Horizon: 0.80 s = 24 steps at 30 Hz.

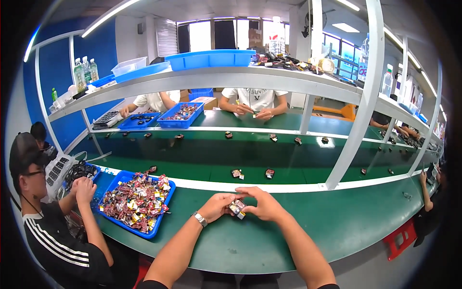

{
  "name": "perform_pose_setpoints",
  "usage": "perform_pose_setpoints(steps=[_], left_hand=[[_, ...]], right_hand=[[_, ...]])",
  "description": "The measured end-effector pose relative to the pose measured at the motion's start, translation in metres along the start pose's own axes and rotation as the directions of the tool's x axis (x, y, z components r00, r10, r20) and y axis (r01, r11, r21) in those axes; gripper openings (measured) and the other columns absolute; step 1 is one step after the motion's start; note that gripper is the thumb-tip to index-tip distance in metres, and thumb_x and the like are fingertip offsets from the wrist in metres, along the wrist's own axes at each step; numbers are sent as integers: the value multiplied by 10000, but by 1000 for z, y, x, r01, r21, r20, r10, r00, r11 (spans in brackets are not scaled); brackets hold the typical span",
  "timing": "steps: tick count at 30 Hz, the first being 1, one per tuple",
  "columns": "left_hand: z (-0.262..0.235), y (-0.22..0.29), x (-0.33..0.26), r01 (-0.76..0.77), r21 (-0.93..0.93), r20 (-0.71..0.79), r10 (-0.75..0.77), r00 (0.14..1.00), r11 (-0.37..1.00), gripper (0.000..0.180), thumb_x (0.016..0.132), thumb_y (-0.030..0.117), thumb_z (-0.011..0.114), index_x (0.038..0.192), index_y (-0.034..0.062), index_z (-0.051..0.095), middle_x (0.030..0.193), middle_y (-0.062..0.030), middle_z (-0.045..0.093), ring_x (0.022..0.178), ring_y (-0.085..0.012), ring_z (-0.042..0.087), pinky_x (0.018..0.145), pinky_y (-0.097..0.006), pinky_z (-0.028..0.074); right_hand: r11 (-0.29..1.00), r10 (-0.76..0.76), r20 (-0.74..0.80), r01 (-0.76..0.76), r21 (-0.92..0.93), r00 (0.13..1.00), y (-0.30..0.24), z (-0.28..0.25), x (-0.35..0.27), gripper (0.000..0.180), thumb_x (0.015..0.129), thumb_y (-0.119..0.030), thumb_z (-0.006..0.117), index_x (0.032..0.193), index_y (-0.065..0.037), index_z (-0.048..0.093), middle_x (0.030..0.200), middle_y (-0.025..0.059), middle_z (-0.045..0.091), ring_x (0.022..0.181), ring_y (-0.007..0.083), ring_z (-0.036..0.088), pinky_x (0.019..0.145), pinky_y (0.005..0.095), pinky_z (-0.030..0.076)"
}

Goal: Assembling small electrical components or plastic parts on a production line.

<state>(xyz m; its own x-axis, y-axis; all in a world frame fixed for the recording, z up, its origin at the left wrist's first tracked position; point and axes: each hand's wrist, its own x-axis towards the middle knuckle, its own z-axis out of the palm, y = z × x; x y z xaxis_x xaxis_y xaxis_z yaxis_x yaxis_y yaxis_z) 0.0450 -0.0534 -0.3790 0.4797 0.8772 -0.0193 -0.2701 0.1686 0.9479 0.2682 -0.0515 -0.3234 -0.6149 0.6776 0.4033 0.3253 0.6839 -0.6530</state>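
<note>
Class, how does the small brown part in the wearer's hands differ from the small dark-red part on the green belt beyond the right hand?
The small brown part sits between the left hand and right hand; the small dark-red part lies untouched. The held part is above the green table, the belt part beyond the white rail. The held part looks larger, the belt part smaller. Both show pale patches.

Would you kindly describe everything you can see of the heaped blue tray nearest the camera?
The tray is blue, roughly rectangular, seemingly plastic, with rounded corners and a raised rim. It rests upright on the green table, left of the person's left hand, heaped with small parts in reddish, yellow and white tones; a few overhang its rim.
</note>
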Motion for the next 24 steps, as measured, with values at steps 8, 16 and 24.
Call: perform_pose_setpoints(steps=[8,16,24], left_hand=[[11,-2,1,-8,-46,-112,3,994,999,356,1002,121,505,1330,-16,517,1153,-100,635,1020,-186,650,885,-350,573],[15,-7,4,-45,-75,-151,33,988,996,287,1003,98,495,1256,-28,544,1187,-133,617,1055,-215,643,937,-372,559],[19,-5,5,-43,-104,-174,24,984,994,303,1002,95,499,1281,-22,520,1213,-135,598,1084,-219,625,960,-390,544]], right_hand=[[996,19,-274,-42,-78,962,7,26,-10,372,808,-60,674,1176,-91,625,1127,106,627,1073,295,581,927,375,491],[918,-118,-282,-3,-397,952,13,40,-6,241,814,-115,707,1051,-96,665,1044,41,628,960,230,620,748,352,555],[894,-287,-317,134,-427,904,15,32,-1,154,801,-87,691,955,-89,675,973,27,628,866,225,614,708,354,551]])
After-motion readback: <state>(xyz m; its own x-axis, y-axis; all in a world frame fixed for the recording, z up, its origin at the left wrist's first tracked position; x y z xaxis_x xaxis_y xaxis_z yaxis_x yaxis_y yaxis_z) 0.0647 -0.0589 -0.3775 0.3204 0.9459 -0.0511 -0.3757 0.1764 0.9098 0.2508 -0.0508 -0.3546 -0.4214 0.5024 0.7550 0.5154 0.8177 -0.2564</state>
